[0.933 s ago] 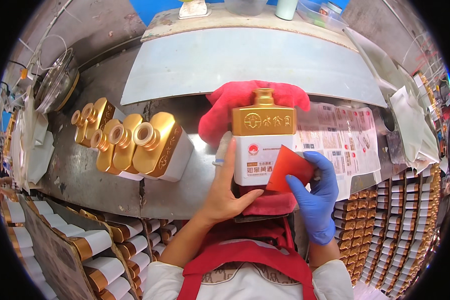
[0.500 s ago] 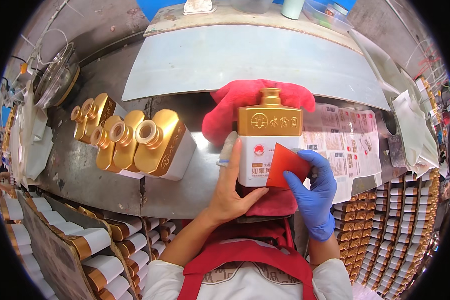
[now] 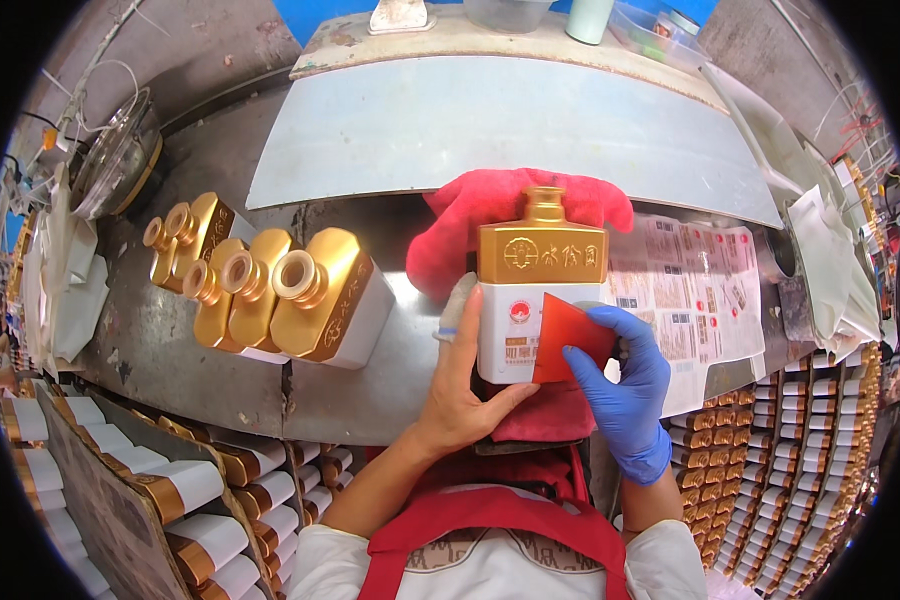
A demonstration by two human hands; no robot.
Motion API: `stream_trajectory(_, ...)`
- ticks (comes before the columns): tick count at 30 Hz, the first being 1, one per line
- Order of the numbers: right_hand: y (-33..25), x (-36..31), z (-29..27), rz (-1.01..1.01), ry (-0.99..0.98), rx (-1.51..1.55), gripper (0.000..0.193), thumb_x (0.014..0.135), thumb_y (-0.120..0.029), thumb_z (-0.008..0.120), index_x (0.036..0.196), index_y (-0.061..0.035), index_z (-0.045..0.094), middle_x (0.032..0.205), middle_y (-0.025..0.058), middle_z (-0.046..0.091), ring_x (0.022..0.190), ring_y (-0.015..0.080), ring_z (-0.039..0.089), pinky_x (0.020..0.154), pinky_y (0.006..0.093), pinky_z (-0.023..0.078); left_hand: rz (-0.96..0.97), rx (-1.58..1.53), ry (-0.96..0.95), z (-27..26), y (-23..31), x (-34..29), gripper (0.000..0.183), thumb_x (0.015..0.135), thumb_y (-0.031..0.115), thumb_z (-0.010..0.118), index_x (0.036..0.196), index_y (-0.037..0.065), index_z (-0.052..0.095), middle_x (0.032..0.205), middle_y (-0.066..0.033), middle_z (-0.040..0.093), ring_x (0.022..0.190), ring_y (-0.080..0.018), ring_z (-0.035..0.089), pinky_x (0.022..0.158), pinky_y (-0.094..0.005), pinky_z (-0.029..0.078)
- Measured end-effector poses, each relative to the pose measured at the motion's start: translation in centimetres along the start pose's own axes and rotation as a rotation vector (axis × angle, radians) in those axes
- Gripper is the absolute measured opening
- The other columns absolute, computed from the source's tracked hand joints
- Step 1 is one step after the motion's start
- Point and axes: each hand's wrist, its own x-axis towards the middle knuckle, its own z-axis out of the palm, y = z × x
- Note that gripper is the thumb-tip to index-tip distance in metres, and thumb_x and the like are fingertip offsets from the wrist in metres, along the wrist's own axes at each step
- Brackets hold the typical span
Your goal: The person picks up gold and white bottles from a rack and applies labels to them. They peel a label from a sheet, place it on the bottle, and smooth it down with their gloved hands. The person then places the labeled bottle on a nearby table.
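Observation:
A flat bottle (image 3: 542,258) with a gold shoulder and white body lies face up on a red cloth (image 3: 458,222), its neck pointing away from me. My left hand (image 3: 462,385), bare with a pale covering on one finger, braces it: fingers run along its left side and the thumb lies at its bottom edge. In my right hand (image 3: 630,385), in a blue glove, is a thin orange-red scraper sheet (image 3: 570,345), pinched between thumb and fingers. The sheet lies against the lower right of the white face and hides part of the print there.
Several similar bottles (image 3: 315,295) stand left on the metal table (image 3: 355,400). Right of the cloth lies a printed label sheet (image 3: 690,290). A pale board (image 3: 510,130) spans the back. Racked bottles (image 3: 205,545) fill the lower left, with more bottles (image 3: 805,450) lower right.
The whole scene sits slightly lower in the view. My right hand's scraper has shifted slightly left over the bottle's face, while my left hand keeps its place against the side.

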Motion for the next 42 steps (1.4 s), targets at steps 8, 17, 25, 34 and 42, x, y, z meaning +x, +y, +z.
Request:
stream_trajectory(8,-0.3,0.6,0.2,-0.069,-0.019,-0.030,0.036,0.078,0.003,0.069,0.112,-0.0030,0.059,0.104,0.0057,0.064,0.080,0.0085,0.055,0.073,0.0232,0.046,-0.007,0.018,0.000,0.2,-0.3,-0.1,0.102,0.072,0.004,0.078,0.147,-0.002,0.009,0.143,-0.0191,0.031,0.127,-0.0283,0.043,0.100,-0.0366,0.041)
stream_trajectory(17,-0.5,0.7,-0.1,-0.046,-0.080,-0.092,0.041,0.077,0.006,0.069,0.114,-0.0019,0.054,0.111,0.0078,0.060,0.096,0.0127,0.058,0.084,0.0260,0.047,-0.029,-0.050,-0.006,0.4,-0.3,-0.3,0.102,0.072,0.003,0.077,0.147,0.000,0.008,0.144,-0.0184,0.031,0.128,-0.0273,0.041,0.101,-0.0371,0.039)
stream_trajectory(25,-0.9,0.9,-3.2,0.083,0.416,0.136,0.036,0.086,-0.002,0.057,0.121,-0.0014,0.048,0.113,0.0071,0.051,0.104,0.0152,0.051,0.092,0.0302,0.044,-0.056,-0.444,0.112,0.0,-0.5,0.4,0.091,0.075,-0.007,0.064,0.147,0.001,0.011,0.145,-0.0168,0.027,0.133,-0.0254,0.032,0.105,-0.0390,0.034)
stream_trajectory(34,-1.3,-0.8,0.8,0.113,0.031,-0.379,0.037,0.086,-0.011,0.056,0.122,-0.0091,0.047,0.114,0.0216,0.054,0.105,0.0394,0.054,0.090,0.0397,0.045,-0.127,-0.469,0.153,0.7,0.1,0.6,0.080,0.079,-0.010,0.060,0.146,0.000,0.016,0.143,-0.0159,0.031,0.130,-0.0239,0.036,0.103,-0.0373,0.037)
stream_trajectory(42,0.3,0.1,-1.3,0.094,0.402,-0.194,0.040,0.078,0.002,0.063,0.116,-0.0020,0.051,0.106,0.0135,0.057,0.086,0.0248,0.058,0.077,0.0360,0.047,-0.120,-0.457,0.105,0.2,-0.3,0.7,0.078,0.082,-0.008,0.061,0.145,0.000,0.017,0.146,-0.0140,0.023,0.129,-0.0253,0.038,0.103,-0.0381,0.038)
